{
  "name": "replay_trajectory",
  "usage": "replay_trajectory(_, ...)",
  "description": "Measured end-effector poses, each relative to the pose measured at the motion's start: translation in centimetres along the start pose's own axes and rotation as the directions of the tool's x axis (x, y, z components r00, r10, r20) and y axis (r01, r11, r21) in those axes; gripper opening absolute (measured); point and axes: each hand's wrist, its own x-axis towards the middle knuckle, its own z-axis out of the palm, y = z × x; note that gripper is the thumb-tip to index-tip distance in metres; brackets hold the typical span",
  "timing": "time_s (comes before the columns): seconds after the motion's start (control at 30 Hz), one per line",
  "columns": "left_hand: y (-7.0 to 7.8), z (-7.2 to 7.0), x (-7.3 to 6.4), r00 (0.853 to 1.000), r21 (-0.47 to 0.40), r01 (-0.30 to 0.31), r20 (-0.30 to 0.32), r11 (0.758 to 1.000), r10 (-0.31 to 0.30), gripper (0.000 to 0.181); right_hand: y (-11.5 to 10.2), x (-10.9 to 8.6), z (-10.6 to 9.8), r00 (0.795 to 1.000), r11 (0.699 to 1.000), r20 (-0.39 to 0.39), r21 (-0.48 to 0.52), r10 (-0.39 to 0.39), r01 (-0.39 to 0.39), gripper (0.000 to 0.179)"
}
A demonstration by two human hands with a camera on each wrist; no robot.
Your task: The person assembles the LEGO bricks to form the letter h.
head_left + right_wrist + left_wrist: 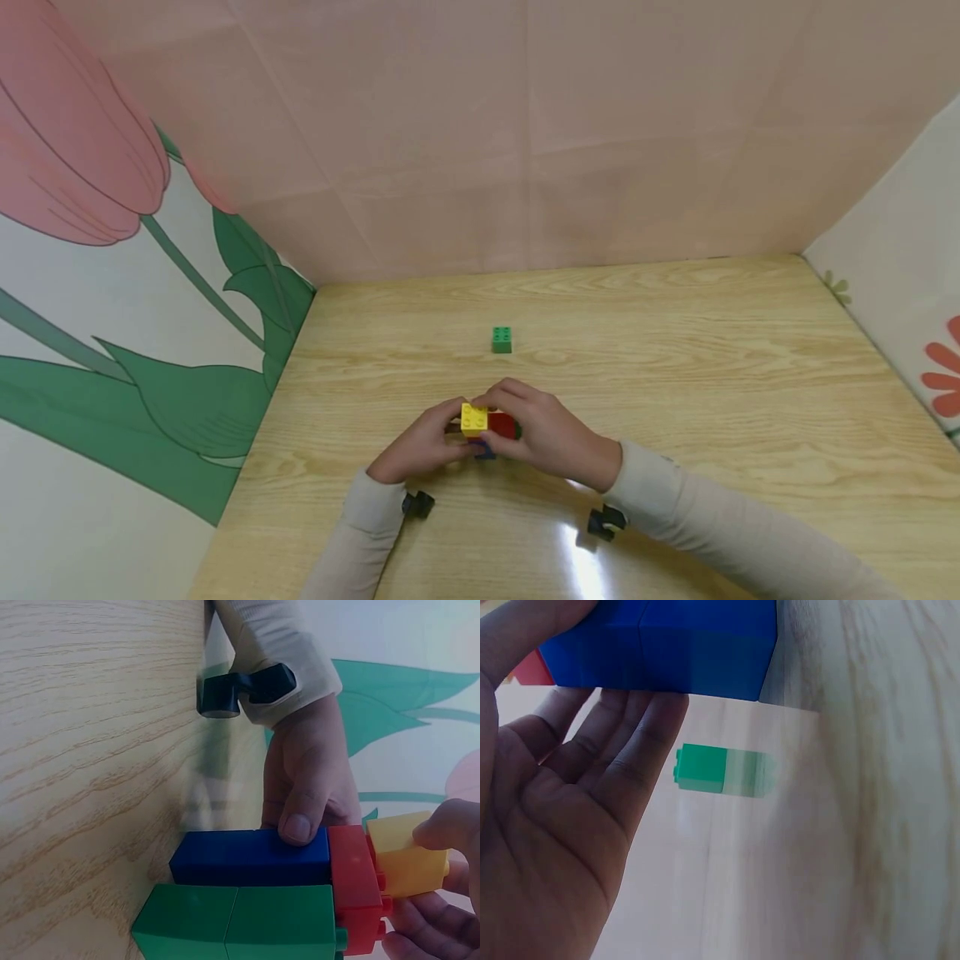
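A yellow brick (409,844) is pinched between the thumb and fingers of my right hand (551,429). It touches the studded top of a red brick (354,870), slightly tilted; whether it is fully seated I cannot tell. The red brick lies across two upright columns, one of blue bricks (240,859) and one of green bricks (281,922). My left hand (423,446) grips the blue column, its thumb on one side and fingers on the other. In the head view both hands cover much of this build.
A loose green brick (502,340) sits on the wooden table (675,358) beyond the hands. A pink wall covering (525,150) borders the back, with printed flower panels at left and right. Dark devices are strapped at both wrists.
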Motion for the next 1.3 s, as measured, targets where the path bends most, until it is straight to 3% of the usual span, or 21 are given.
replay_trajectory(0.73, -0.04, -0.11, 0.03, 1.000, -0.011, -0.014, 0.009, 1.000, 0.015, 0.043, -0.27, 0.31, -0.21, 1.000, 0.998, 0.020, -0.061, -0.008, 0.010, 0.030)
replay_trajectory(1.3, -0.23, -0.19, -0.01, 1.000, 0.004, -0.009, 0.006, 1.000, 0.009, 0.043, -0.29, 0.57, -0.39, 0.999, 0.999, 0.043, -0.034, 0.000, 0.002, 0.029)
